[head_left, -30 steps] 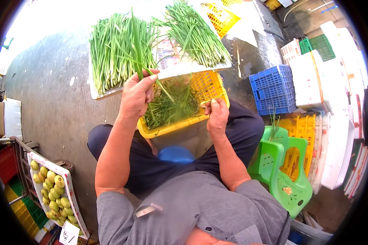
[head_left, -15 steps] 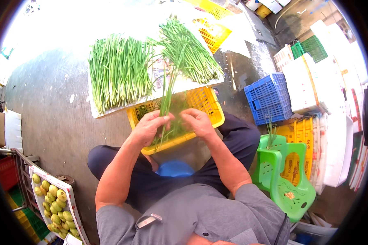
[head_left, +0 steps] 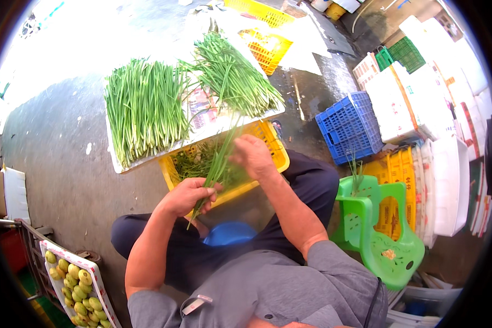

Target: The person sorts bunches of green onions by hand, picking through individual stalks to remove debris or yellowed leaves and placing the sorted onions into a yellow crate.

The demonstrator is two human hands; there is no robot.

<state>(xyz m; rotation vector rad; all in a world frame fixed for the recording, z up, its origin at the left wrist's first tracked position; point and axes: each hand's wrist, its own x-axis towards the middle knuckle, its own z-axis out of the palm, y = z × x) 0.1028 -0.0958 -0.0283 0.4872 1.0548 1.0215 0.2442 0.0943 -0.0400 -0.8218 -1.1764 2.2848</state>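
My left hand is closed round the lower part of a small bunch of green chives, whose stalk ends stick out below the fingers. The leaves slant up and to the right. Beside them is my right hand, its fingers curled in and partly smeared by motion; what they pinch is hidden. Under both hands stands a yellow crate with loose green scraps inside. Across its far side lies a white tray bearing two chive piles, a broad left one and a slanting right one.
A green plastic chair stands at my right, a few green blades on it. Beyond are a blue crate and stacked white foam boxes. At lower left sits a tray of greenish-yellow fruit. A blue seat shows between my legs.
My left hand has moved down and towards me with the chives, whose stalk ends now show below it. My right hand has risen a little along the leaves. The whole view has shifted slightly.
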